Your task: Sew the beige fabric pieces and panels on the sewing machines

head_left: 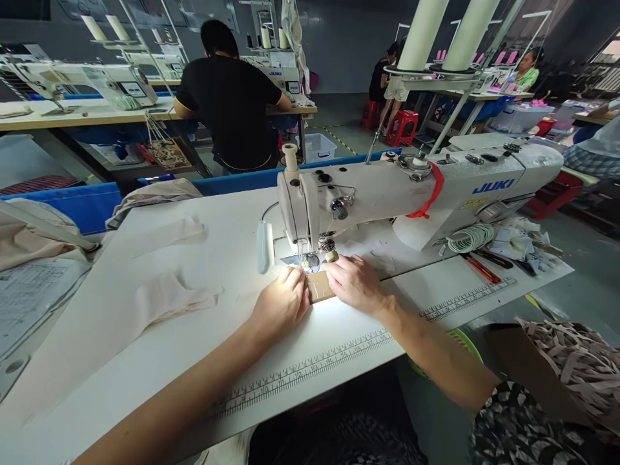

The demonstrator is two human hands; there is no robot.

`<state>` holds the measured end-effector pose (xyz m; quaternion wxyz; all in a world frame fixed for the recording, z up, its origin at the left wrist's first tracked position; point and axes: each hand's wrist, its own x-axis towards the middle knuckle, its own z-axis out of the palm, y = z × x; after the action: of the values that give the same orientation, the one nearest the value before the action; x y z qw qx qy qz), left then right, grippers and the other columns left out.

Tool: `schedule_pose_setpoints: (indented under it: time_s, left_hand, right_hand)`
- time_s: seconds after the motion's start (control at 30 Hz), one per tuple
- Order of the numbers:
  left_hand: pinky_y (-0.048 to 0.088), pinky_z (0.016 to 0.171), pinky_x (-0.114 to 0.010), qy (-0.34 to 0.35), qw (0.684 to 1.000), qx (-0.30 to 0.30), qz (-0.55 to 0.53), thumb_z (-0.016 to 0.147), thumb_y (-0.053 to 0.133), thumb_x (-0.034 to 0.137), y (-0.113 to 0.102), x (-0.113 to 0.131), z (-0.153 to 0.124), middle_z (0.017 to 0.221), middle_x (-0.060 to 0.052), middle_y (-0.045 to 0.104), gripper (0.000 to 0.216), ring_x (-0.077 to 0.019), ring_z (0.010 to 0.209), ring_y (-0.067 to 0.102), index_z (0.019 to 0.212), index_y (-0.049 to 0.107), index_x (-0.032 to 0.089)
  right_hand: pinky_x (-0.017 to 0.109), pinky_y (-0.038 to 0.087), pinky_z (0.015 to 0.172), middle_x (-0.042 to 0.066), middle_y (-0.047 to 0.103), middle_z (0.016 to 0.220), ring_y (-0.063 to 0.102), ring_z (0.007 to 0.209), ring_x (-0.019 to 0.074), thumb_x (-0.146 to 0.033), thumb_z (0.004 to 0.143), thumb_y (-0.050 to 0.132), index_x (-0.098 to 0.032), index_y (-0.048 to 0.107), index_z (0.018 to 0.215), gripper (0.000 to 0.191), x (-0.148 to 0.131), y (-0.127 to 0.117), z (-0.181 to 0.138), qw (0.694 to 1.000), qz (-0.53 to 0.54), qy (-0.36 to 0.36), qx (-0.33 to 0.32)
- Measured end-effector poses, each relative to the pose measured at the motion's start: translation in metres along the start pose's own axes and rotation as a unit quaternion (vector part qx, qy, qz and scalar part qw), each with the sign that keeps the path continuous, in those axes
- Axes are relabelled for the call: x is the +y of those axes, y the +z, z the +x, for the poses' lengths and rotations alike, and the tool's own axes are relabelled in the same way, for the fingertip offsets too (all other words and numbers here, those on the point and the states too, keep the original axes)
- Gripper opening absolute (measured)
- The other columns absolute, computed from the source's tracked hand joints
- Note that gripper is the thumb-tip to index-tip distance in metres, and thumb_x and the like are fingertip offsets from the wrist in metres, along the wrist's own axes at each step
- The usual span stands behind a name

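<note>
In blue capitals, the word JUKI is standing out on the body of the near sewing machine (382, 200); a small yellowish label (475, 203) below it is staying too faint to read. The same brand is showing on a far machine (275, 73). Along the front of the tabletop (232, 232), a printed ruler (329, 357) is bearing numbers, 10, 12, 13 and 14 among them. A paper sheet (33, 297) at left is carrying illegibly small print.

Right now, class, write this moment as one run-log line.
left hand: left edge of brown piece; right hand: its right side; sewing machine: just beyond
</note>
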<state>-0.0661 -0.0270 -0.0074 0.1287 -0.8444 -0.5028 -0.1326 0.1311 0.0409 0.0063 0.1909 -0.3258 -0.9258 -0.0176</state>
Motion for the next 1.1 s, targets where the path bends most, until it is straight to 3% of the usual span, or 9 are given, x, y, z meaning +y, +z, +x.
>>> schedule_pose_setpoints:
  time_s: [0.23, 0.43, 0.97, 1.1]
  left_hand:
    - [0.052, 0.094, -0.046, 0.024, 0.999, 0.031, -0.021, 0.099, 0.029, 0.021, 0.009, -0.004, -0.004, 0.114, -0.023, 0.064, 0.042, -0.0341, 0.110, 0.061, 0.118, 0.063, 0.005]
    - [0.054, 0.086, -0.038, 0.048, 0.996, 0.057, 0.040, 0.098, 0.034, 0.017, 0.006, -0.005, -0.002, 0.108, -0.021, 0.066, 0.037, -0.0286, 0.098, 0.062, 0.109, 0.066, 0.003]
    - [0.057, 0.077, -0.035, 0.044, 0.994, 0.089, 0.054, 0.096, 0.036, 0.015, 0.016, -0.015, 0.001, 0.107, -0.017, 0.066, 0.031, -0.0265, 0.092, 0.061, 0.104, 0.065, 0.008]
    - [0.051, 0.060, -0.030, 0.008, 0.996, 0.076, 0.036, 0.096, 0.032, 0.012, 0.015, -0.024, 0.000, 0.109, -0.014, 0.066, 0.035, -0.0258, 0.097, 0.062, 0.114, 0.062, 0.012]
  right_hand:
    - [0.027, 0.037, 0.064, 0.007, 0.072, 0.089, 0.062, 0.074, 0.0193, -0.022, 0.102, 0.053, -0.018, 0.068, 0.094, 0.017, 0.004, -0.001, 0.017, 0.991, 0.068, 0.112, 0.002]
    - [0.025, 0.034, 0.058, 0.003, 0.071, 0.076, 0.060, 0.066, 0.0169, -0.025, 0.103, 0.053, -0.020, 0.064, 0.084, 0.022, 0.010, 0.000, 0.025, 0.982, 0.117, 0.151, 0.006]
    - [0.027, 0.029, 0.058, 0.002, 0.071, 0.074, 0.059, 0.065, 0.0167, -0.021, 0.099, 0.058, -0.020, 0.067, 0.082, 0.019, 0.006, 0.003, 0.016, 0.979, 0.124, 0.157, 0.047]
    - [0.026, 0.027, 0.054, 0.000, 0.067, 0.065, 0.056, 0.058, 0.0152, -0.017, 0.097, 0.059, -0.020, 0.066, 0.079, 0.019, 0.003, 0.002, 0.013, 0.984, 0.100, 0.133, 0.065]
